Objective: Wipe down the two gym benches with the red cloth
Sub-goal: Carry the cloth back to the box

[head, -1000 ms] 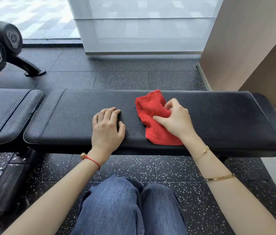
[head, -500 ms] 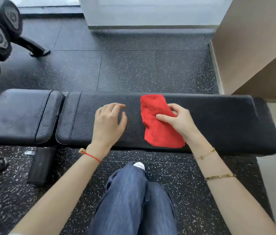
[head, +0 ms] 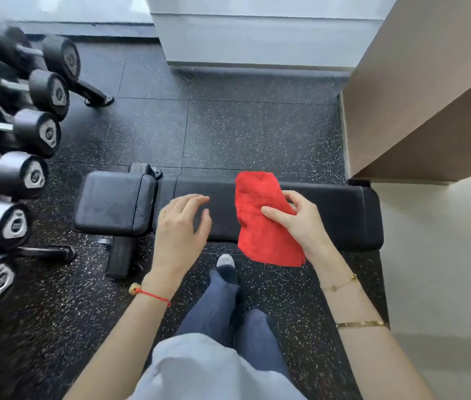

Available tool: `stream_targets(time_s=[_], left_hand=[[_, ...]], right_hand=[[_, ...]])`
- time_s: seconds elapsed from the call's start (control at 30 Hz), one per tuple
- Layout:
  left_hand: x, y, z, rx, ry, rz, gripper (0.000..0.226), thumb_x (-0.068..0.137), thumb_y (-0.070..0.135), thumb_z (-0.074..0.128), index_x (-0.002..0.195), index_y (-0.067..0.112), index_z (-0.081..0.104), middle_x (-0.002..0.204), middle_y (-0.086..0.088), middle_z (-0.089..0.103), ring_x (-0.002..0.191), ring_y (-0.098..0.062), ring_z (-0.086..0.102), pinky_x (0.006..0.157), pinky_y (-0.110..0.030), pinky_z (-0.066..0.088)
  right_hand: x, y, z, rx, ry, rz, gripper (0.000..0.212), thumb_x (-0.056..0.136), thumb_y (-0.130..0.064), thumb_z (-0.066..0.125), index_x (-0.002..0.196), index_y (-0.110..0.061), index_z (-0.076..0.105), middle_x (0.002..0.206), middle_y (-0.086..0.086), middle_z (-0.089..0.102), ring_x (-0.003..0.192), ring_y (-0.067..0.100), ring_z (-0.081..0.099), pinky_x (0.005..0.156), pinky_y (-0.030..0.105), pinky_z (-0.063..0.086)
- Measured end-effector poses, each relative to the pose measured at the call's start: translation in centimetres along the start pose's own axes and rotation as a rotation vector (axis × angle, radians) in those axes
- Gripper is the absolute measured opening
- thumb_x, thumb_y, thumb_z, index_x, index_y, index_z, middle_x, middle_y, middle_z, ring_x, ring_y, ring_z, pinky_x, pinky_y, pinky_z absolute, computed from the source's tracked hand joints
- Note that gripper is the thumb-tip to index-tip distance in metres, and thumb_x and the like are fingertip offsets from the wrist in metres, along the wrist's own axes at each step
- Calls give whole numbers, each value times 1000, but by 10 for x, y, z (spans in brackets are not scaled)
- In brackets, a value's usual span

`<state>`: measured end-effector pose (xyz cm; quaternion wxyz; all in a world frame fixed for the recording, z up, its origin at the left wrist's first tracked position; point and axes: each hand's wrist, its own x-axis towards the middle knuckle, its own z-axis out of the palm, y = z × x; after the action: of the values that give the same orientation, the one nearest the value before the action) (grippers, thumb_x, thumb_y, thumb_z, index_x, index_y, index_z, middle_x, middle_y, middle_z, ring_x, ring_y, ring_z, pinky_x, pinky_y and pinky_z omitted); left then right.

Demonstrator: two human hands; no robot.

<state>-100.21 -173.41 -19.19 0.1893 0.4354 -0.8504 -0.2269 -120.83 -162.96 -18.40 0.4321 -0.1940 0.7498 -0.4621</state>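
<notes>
A black padded gym bench (head: 335, 215) runs left to right in front of me, with a separate seat pad (head: 114, 207) at its left end. My right hand (head: 300, 223) pinches the red cloth (head: 260, 217) between thumb and fingers; the cloth hangs lifted, its lower edge past the bench's near side. My left hand (head: 181, 226) hovers over the bench's left part with fingers relaxed and holds nothing. Only this one bench is in view.
A rack of black dumbbells (head: 20, 134) fills the left side. A beige wall block (head: 430, 96) juts in at the right, close to the bench's far end. Speckled black rubber floor (head: 243, 131) lies beyond the bench. My legs and a white shoe (head: 225, 259) are below.
My view has risen and pulled back from the bench. My right hand has lifted the cloth off the pad, and my left hand has come up off the bench.
</notes>
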Motion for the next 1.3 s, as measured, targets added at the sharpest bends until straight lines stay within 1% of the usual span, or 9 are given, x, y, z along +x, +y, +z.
stream_targets(time_s=[0.13,0.3,0.5,0.67,0.83,0.97,1.07,1.17,1.3], left_hand=[[7,23,-61,-34,28,-46,23,92,11,62,114,12,68,115,-1,68,112,-23,61,99,-45,47],[21,35,-111,-22,78,-17,21,92,10,63,112,11,68,115,-2,69,111,-24,61,98,-46,47],[31,40,-141,-4,110,-9,20,91,12,63,111,13,68,114,-1,69,110,-25,62,96,-48,47],[19,45,-152,11,145,-84,21,90,11,64,111,12,68,113,-3,69,107,-26,62,95,-49,48],[-15,56,-154,41,196,-239,22,92,12,62,113,10,68,114,-4,69,108,-27,61,95,-48,47],[-56,76,-143,47,302,-414,22,93,13,61,114,10,69,115,-4,69,108,-26,61,98,-44,47],[-93,98,-128,36,386,-551,22,95,17,59,114,13,69,114,-1,70,108,-22,63,97,-40,48],[-130,121,-110,33,457,-674,20,95,16,59,112,14,69,111,0,70,105,-22,64,96,-40,50],[-182,152,-92,40,575,-870,20,95,19,58,111,17,69,110,1,70,104,-21,64,94,-40,52]], right_hand=[[-23,-55,2,0,-34,-15,39,75,-22,83,110,-21,67,96,-4,75,91,12,71,87,36,57],[-33,-108,13,-12,-63,-63,39,75,-21,83,111,-20,66,97,-3,75,91,11,71,85,32,56],[-38,-143,24,26,-110,-96,41,76,-18,82,113,-16,65,98,1,75,92,14,71,81,28,56],[-36,-152,28,-46,-181,-122,39,75,-19,83,111,-17,66,97,2,75,95,18,71,88,36,56],[-34,-157,29,-118,-315,-148,40,74,-18,84,110,-17,67,98,6,75,99,23,70,94,45,53],[-37,-156,25,-196,-464,-187,37,73,-19,84,106,-18,68,97,7,75,97,25,70,93,47,54],[-44,-150,21,-258,-568,-222,34,72,-19,84,103,-20,69,95,5,75,95,24,71,91,47,54],[-55,-140,20,-312,-682,-260,32,72,-18,84,101,-19,69,95,6,75,96,27,70,92,48,54],[-75,-126,23,-402,-861,-269,30,72,-21,85,98,-22,70,91,6,76,85,24,71,89,50,55]])
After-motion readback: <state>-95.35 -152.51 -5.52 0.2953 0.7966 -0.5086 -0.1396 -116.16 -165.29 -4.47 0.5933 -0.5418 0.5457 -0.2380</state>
